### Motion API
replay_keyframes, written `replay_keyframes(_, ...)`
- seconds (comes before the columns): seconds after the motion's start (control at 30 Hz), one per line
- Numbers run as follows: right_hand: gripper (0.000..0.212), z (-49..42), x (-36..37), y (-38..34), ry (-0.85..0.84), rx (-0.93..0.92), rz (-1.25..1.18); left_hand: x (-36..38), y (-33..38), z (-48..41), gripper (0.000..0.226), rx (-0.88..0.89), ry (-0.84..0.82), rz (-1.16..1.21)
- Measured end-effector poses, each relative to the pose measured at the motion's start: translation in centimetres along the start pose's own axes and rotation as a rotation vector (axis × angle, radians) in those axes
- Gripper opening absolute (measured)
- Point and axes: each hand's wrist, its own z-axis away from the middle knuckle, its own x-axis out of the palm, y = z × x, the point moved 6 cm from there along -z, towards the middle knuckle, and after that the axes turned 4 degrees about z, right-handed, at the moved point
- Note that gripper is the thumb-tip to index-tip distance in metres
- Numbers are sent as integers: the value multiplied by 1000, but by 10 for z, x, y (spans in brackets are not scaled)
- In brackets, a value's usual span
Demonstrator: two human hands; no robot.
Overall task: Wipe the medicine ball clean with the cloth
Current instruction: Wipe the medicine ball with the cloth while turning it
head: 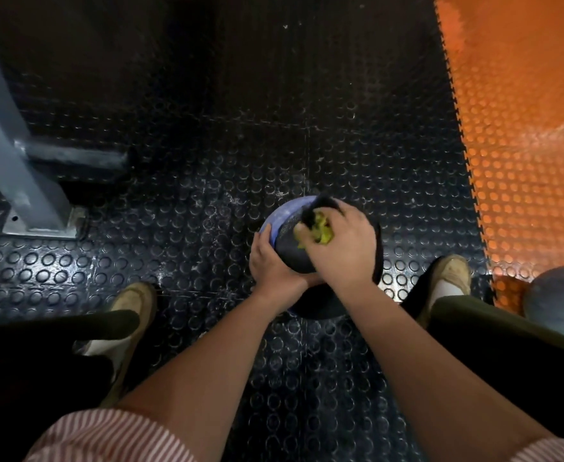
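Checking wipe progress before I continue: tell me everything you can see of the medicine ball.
The medicine ball is round, mostly dark grey-black with a blue-purple panel on its far left side. It looks matte and rubbery, and there seem to be pale dusty marks on the blue. It sits low in front of the person over the black studded floor; whether it rests there is unclear. The left hand cups its left side, and the right hand grips a yellow-green cloth against its top.

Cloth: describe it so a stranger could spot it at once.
Against the black studded floor, between the person's shoes, is a blue-and-black medicine ball. The right hand grips a bunched cloth on its top. It is the only yellow-green thing there.
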Motion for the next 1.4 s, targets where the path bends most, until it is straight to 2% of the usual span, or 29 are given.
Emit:
replay_keyframes(0.07,26,15,9,-27,-54,-216,48,-2,-4,-2,110,-11,43,0)
replay_keyframes(0.13,20,20,14,-40,-122,-311,34,-2,-15,-2,104,6,38,-41)
replay_keyframes(0.27,21,6,11,-32,-196,-412,42,2,-23,0,120,9,93,-26)
replay_keyframes(0.33,20,-9,-2,-8,-89,-274,13,4,-7,10,132,-10,74,17)
replay_keyframes(0.43,23,-20,-11,37,-29,180,-203,10,-1,16,135,21,18,-12)
replay_keyframes(0.5,24,-22,-5,40,-35,212,-156,10,0,18,136,26,-1,-13)
replay_keyframes(0.6,19,-15,2,3,-90,-50,-14,10,-4,11,140,-61,23,17)
replay_keyframes(0.67,17,-3,8,-27,-119,-283,85,9,-5,11,118,-88,35,-19)
replay_keyframes(0.7,16,6,14,-39,-191,-370,126,9,-10,12,112,-115,27,-36)
replay_keyframes(0.77,19,17,19,-51,-296,-467,149,10,-20,13,120,-134,8,-13)
replay_keyframes(0.87,28,11,20,-44,-351,-507,178,7,-17,19,135,-84,30,-59)
replay_keyframes(0.93,38,-3,13,-30,-275,-412,187,7,-12,19,145,-62,38,11)
replay_keyframes(0.97,37,-10,7,-19,-212,-285,149,9,-7,19,144,-61,11,36)
replay_keyframes(1.03,27,-15,0,3,-74,-33,41,12,-1,20,140,-63,-40,13)
replay_keyframes(1.07,24,-15,0,11,-27,36,13,13,1,18,139,-54,-55,1)
replay_keyframes(1.17,20,-16,1,18,20,61,-40,15,7,11,141,-77,-116,-78)
replay_keyframes(1.27,21,-21,3,19,-22,30,-69,10,15,0,139,-85,-215,-174)
replay_keyframes(1.4,26,-21,1,10,-64,10,-42,7,20,-7,141,-35,-265,-163)
